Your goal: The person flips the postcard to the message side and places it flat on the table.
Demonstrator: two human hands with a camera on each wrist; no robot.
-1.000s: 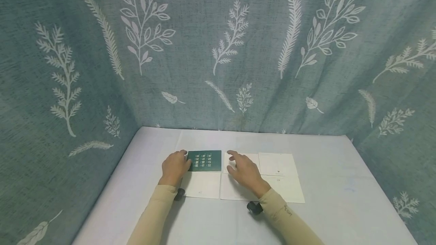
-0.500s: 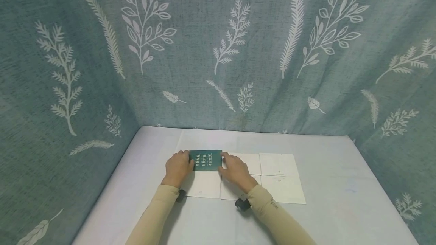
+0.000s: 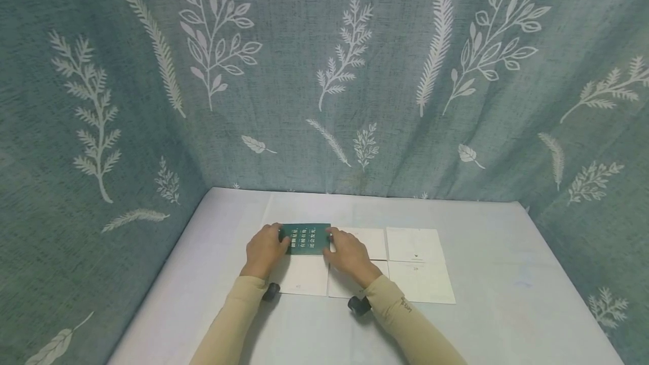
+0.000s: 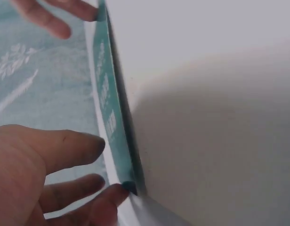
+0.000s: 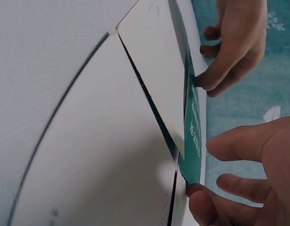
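Note:
A green card [image 3: 308, 239] with lines of white characters lies flat at the far left of a block of white cards. At its left end is my left hand [image 3: 263, 252], fingertips on the edge and thumb over the near corner. My right hand [image 3: 350, 253] reaches the opposite end. In the left wrist view, a left fingertip touches a corner of the green card [image 4: 105, 84]. The right wrist view has one right fingertip against the green card [image 5: 192, 136], with the right thumb held apart from it. Directly in front of it lies a white card [image 3: 303, 275].
Several white cards [image 3: 413, 244] with faint print lie edge to edge in two rows, partly under my right hand and forearm. They rest on a white-covered table [image 3: 507, 275]. A leaf-patterned curtain [image 3: 284, 100] hangs behind and at both sides.
My right hand has moved left from above the white cards to the green card's right end. My left hand and the card have shifted very slightly right.

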